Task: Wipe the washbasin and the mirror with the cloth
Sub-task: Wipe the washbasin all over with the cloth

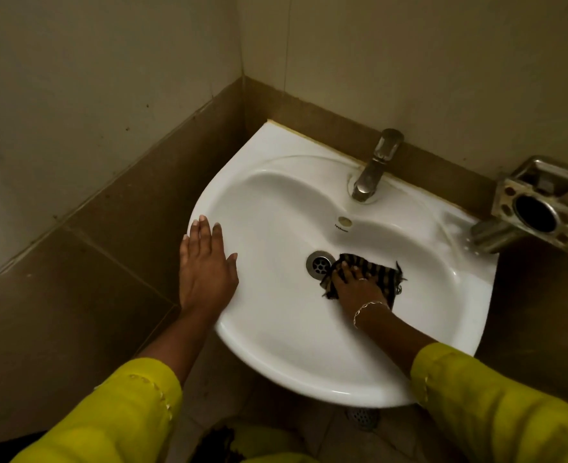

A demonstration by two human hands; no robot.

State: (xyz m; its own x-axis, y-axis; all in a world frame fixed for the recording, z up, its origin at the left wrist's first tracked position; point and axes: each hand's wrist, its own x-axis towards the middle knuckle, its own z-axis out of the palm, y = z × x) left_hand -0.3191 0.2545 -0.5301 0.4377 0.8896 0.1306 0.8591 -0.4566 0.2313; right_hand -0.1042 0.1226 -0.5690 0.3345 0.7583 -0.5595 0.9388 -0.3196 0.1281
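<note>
Cloth [381, 272], dark and striped, lies in the washbasin [276, 329] bowl just right of the drain [319, 264], pressed flat under the right hand [356, 287]; the left hand [205, 269] rests open on the left rim.

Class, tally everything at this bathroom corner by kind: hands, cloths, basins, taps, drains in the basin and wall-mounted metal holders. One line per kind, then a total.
Hands: 2, the left hand and the right hand
Cloths: 1, striped cloth
Basins: 1, washbasin
Taps: 1, tap
Drains: 1, drain
Metal holders: 1, holder
Total: 7
</note>
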